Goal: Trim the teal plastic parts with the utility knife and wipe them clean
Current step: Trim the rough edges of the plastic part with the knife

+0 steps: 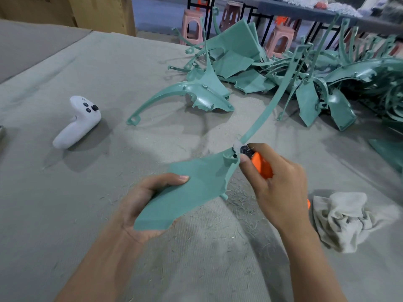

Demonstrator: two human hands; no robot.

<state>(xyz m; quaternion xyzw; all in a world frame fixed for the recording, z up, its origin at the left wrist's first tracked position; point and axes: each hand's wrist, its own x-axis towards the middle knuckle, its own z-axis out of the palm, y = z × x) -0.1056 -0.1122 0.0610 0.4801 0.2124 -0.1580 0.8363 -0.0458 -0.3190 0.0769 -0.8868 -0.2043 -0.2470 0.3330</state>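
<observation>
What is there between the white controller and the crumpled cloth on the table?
In the head view: the teal part, held by the left hand, and the right hand gripping the orange utility knife.

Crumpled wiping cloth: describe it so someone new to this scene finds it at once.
On the grey fabric-covered table, look at the near right, beside the right hand gripping the orange utility knife. The crumpled off-white cloth lies there alone: the only soft thing, unlike the rigid teal plastic parts piled behind.

One teal part [192, 188] in left hand [141, 205] — utility knife [260, 165] in right hand [279, 188]
</observation>
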